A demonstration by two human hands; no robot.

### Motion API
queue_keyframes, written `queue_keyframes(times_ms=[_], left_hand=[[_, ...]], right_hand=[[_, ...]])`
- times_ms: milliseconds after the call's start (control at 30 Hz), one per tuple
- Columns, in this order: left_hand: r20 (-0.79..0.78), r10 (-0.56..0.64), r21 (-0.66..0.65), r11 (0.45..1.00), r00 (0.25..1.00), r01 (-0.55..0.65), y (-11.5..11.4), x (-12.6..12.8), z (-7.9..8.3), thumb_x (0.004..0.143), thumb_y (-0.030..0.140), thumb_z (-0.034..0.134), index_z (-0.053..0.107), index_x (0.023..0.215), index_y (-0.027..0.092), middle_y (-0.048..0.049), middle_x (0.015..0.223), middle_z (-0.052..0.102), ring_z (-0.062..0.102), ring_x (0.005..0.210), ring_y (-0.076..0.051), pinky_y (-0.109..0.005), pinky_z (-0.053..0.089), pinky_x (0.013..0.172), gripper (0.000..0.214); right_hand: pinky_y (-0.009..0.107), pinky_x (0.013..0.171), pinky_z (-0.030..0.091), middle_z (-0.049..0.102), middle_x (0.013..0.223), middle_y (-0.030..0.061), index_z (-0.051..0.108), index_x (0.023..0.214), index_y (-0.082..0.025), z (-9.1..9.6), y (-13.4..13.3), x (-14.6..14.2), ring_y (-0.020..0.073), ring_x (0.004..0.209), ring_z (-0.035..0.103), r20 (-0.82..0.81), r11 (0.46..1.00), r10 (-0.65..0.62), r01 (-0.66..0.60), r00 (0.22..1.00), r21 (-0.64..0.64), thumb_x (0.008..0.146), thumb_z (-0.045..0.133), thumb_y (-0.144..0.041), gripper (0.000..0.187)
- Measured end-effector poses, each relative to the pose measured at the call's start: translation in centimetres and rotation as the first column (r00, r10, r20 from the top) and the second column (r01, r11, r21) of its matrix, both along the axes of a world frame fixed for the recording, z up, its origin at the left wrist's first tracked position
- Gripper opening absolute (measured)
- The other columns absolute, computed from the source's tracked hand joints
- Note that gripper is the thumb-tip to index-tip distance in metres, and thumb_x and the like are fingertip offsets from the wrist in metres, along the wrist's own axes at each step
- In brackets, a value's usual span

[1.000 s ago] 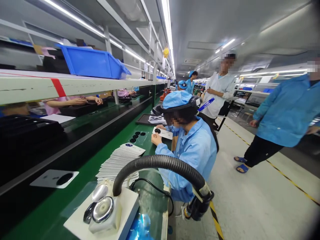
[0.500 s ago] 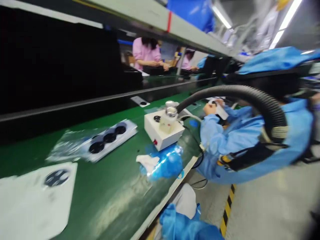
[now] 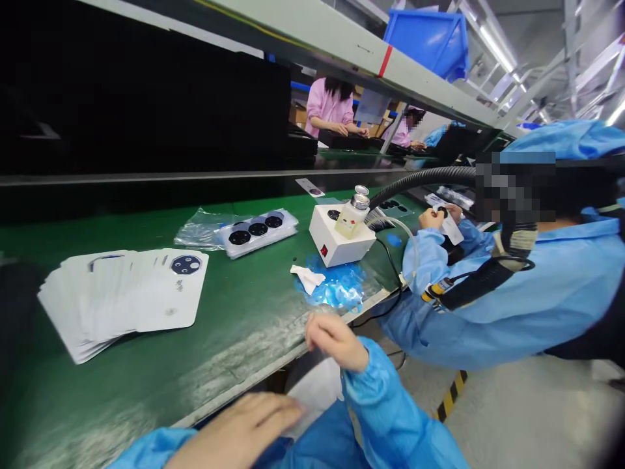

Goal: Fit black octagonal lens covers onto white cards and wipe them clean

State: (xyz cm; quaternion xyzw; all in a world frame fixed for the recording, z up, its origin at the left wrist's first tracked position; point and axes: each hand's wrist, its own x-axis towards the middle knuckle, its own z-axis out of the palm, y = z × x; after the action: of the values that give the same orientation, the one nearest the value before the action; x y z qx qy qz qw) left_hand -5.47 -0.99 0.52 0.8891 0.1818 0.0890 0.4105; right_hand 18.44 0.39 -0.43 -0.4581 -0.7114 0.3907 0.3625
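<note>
My left hand (image 3: 239, 426) is low in front of me, fingers stretched out and slightly blurred, holding nothing I can see. My right hand (image 3: 336, 339) hovers at the table's front edge with its fingers curled in; nothing shows in them. Closest beyond it lie a crumpled white wipe (image 3: 308, 279) and some shiny blue film (image 3: 342, 286). On the left, a fanned stack of white panels (image 3: 122, 293) rests on the green table, the top one bearing a dark camera-like disc. Behind is a plastic-wrapped bundle of white pieces (image 3: 261, 231) with black discs.
A white box (image 3: 342, 238) with a red switch carries a pump bottle (image 3: 352, 218). A black corrugated hose (image 3: 424, 176) arches past it. To the right, a co-worker in blue (image 3: 512, 299) holds a white panel. A shelf beam (image 3: 351, 49) crosses overhead.
Both my hands have come into view from below. The view has swung so that the table's things sit further right and the whole fanned stack shows.
</note>
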Motion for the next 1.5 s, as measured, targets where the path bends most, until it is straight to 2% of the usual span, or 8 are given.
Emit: queue_keyframes(times_ms=[167,300,400,667,900,1233,1367,1500], left_hand=[[-0.106,0.467,0.384,0.834,0.878,-0.397,6.2,-2.4,2.1,0.083,0.043,0.055,0.053,0.126,0.034,0.0002,0.128,0.060,0.058,0.114,-0.022,-0.030,0.048,0.096,0.045],[-0.029,0.919,0.604,0.330,0.393,-0.726,11.9,-3.2,-0.2,0.088,0.034,0.053,0.042,0.133,0.017,-0.0144,0.144,0.036,0.031,0.134,-0.034,-0.062,0.022,0.107,0.049],[-0.048,0.968,0.671,0.215,0.247,-0.710,13.4,-3.3,-1.8,0.086,0.035,0.057,0.049,0.124,0.017,-0.0115,0.134,0.046,0.045,0.123,-0.030,-0.057,0.036,0.100,0.043],[-0.066,0.983,0.691,0.170,0.173,-0.702,13.4,-4.3,-1.6,0.087,0.032,0.055,0.048,0.124,0.017,-0.0109,0.126,0.052,0.054,0.109,-0.026,-0.048,0.047,0.089,0.040],[0.054,0.957,0.514,0.217,0.283,-0.830,11.5,-5.8,-0.2,0.082,0.031,0.057,0.036,0.135,0.016,-0.0175,0.137,0.038,0.039,0.125,-0.036,-0.058,0.035,0.100,0.059],[0.186,0.739,-0.301,0.670,0.647,-0.679,5.7,4.0,-0.3,0.076,0.038,0.061,0.016,0.141,0.030,-0.0132,0.143,0.031,0.047,0.121,-0.031,-0.047,0.048,0.092,0.080],[0.186,0.645,-0.639,0.653,0.741,-0.407,7.6,6.8,1.4,0.073,0.047,0.064,0.011,0.145,0.027,-0.0141,0.125,0.055,0.065,0.095,-0.028,-0.039,0.057,0.072,0.092],[0.187,0.697,-0.767,0.544,0.693,-0.340,7.8,9.8,2.8,0.082,0.047,0.054,0.018,0.144,0.030,-0.0103,0.126,0.058,0.063,0.102,-0.028,-0.037,0.055,0.078,0.074]], right_hand=[[0.024,0.065,0.042,0.053,0.066,-0.0014,0.050,0.067,-0.019,3.1,7.5,-3.4,0.0095,0.065,0.052,-0.012,0.992,-0.056,0.057,0.998,0.116,0.093,0.036,-0.035,0.033],[0.027,0.066,0.046,0.054,0.065,-0.0031,0.054,0.070,-0.015,2.3,10.9,-8.0,0.0092,0.063,0.053,0.108,0.982,0.110,-0.124,0.988,0.139,0.090,0.048,-0.036,0.030],[0.029,0.068,0.049,0.058,0.073,-0.0015,0.058,0.078,-0.013,0.8,11.8,-9.9,0.0098,0.067,0.056,0.234,0.967,0.181,-0.216,0.955,0.134,0.089,0.052,-0.036,0.026],[0.033,0.076,0.051,0.062,0.090,0.0028,0.059,0.091,-0.014,-2.0,11.8,-8.6,0.0129,0.081,0.059,0.346,0.959,0.214,-0.263,0.914,0.102,0.089,0.052,-0.036,0.023],[0.030,0.071,0.049,0.059,0.084,0.0006,0.057,0.086,-0.015,-1.8,10.7,-8.2,0.0104,0.071,0.055,0.092,0.993,0.098,-0.105,0.991,0.063,0.085,0.056,-0.032,0.017],[0.032,0.083,0.052,0.065,0.103,0.0073,0.051,0.114,-0.018,-0.4,5.2,-3.8,0.0185,0.097,0.063,-0.322,0.970,-0.243,0.230,0.915,-0.079,0.092,0.038,-0.037,0.032],[0.027,0.065,0.054,0.068,0.086,0.0038,0.057,0.107,-0.019,1.4,3.8,-1.3,0.0166,0.078,0.066,-0.263,0.968,-0.242,0.250,0.934,-0.002,0.090,0.043,-0.036,0.028],[0.035,0.082,0.051,0.059,0.108,0.0108,0.047,0.120,-0.019,2.4,3.8,-0.4,0.0217,0.099,0.059,-0.150,0.861,-0.459,0.480,0.876,0.169,0.086,0.050,-0.033,0.037]])
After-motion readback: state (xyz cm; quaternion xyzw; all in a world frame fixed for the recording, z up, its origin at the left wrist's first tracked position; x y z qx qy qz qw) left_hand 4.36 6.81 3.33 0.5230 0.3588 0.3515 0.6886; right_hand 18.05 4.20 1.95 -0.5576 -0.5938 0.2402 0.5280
